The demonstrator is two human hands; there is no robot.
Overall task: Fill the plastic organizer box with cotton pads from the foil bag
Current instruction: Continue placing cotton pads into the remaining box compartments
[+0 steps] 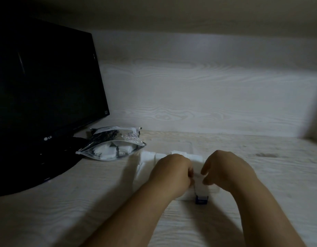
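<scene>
Step in hand: seating pads in the plastic organizer box (187,146), which sits low centre of the frame, mostly under my hands. Box is clear and hard to trace against the pale desk (261,175); only its far rim reads with any certainty.

Left hand (172,175): fingers curled shut at the edge of a white stack of cotton pads (200,182). Right hand (229,170): thumb and fingertips pinched on the other side of the same stack. Stack stands on edge between both hands. A small dark blue piece (201,200) shows just below it; cannot tell what it is.

More pads already stand in a row toward upper left of the box, looking soft, white, square-cornered.

Foil bag (115,145) lies left of centre, mouth open toward me, white pads visible inside, beside the black monitor (47,86).

Next move, by my judgement: press this stack level into its slot, release, then reach left to the bag. Pads compress easily, so a light squeeze.
</scene>
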